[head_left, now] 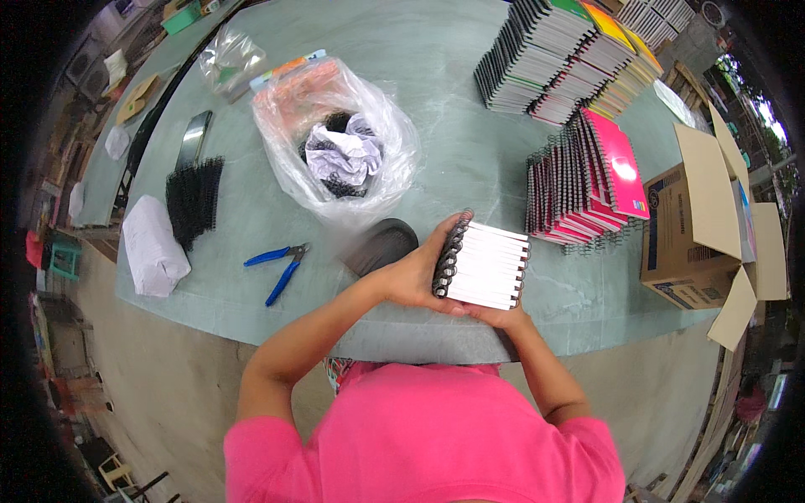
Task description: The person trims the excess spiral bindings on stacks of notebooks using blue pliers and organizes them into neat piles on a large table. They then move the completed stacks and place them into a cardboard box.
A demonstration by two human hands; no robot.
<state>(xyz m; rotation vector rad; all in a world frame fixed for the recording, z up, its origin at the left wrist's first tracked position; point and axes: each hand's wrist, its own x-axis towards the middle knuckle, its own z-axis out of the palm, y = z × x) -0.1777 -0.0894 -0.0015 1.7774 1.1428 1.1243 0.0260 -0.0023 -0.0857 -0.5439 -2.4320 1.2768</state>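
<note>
Gripping one unfinished notebook block point(486, 267), left hand point(417, 272) fingers curled on its black wire spine, right hand point(496, 316) cupped beneath; bound stacks point(587, 180) sat at two o'clock, loose coils point(194, 199) at ten remained.

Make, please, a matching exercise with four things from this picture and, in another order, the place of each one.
Things:
1. blue-handled pliers
2. cardboard box
3. clear plastic bag
4. stack of white notebooks

Places:
A. at the table's right edge
B. in both hands
C. flat on the table, left of the hands
D. standing open behind the pliers

Pairs: 1-C, 2-A, 3-D, 4-B
</note>
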